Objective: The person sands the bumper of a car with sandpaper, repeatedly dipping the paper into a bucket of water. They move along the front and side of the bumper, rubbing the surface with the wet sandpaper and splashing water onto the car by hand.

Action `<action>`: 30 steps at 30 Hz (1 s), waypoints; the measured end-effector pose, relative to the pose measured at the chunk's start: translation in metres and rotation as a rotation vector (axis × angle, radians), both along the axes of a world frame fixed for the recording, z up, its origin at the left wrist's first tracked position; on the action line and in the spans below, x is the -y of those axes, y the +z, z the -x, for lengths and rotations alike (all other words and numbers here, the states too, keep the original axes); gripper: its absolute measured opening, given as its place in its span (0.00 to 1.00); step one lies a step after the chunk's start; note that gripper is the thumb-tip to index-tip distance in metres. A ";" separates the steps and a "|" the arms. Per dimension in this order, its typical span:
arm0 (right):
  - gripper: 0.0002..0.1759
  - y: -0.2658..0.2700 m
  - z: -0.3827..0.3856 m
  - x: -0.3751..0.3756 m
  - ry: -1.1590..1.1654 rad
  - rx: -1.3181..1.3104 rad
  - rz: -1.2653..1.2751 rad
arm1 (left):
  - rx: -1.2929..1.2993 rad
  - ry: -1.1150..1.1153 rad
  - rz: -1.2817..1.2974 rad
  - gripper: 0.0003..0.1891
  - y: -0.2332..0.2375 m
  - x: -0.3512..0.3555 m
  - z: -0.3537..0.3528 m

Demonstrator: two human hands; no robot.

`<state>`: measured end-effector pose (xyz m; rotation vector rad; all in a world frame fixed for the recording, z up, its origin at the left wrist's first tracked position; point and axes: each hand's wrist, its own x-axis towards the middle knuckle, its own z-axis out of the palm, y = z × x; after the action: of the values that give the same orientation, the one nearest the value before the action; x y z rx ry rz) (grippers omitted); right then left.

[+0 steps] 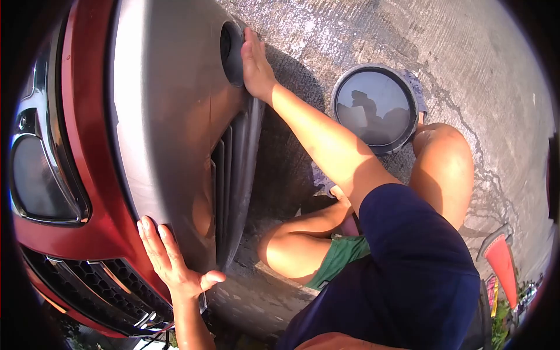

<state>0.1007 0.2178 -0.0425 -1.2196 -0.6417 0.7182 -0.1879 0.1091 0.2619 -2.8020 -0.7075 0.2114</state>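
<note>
Right sleeve (pixel 420 262): navy, arm stretched forward.
Bumper (pixel 169 116): grey, on red car's (pixel 87 116) front.
Right hand (pixel 255 64): flat, empty, pressed beside fog-lamp recess (pixel 230 52).
Left hand (pixel 169 259): splayed flat, empty, on Bumper edge by grille (pixel 99 286); probably bracing.
Bucket (pixel 378 66): water-filled, on concrete (pixel 361 29) beside knee (pixel 443 163).

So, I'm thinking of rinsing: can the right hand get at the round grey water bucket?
Probably yes: the right hand rests empty on the silver car bumper, and the round grey water bucket stands open beside that forearm, nothing between.
</note>
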 end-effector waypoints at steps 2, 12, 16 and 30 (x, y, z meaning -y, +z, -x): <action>0.51 -0.019 0.076 0.055 0.004 0.103 -0.122 | 0.018 -0.001 0.008 0.68 -0.002 0.001 -0.001; 0.58 -0.023 0.017 0.007 -0.059 0.081 -0.083 | -0.001 0.002 -0.007 0.67 -0.001 0.002 0.000; 0.63 -0.012 -0.050 -0.062 0.209 -0.356 -0.182 | -0.001 -0.017 -0.002 0.66 -0.001 0.001 -0.001; 0.61 0.059 -0.032 0.013 0.107 0.283 -0.362 | -0.051 0.004 -0.044 0.66 0.001 0.004 -0.003</action>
<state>0.1330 0.2050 0.0168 -0.9607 -1.0305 0.4924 -0.1844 0.1052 0.2634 -2.7435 -0.6981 0.2646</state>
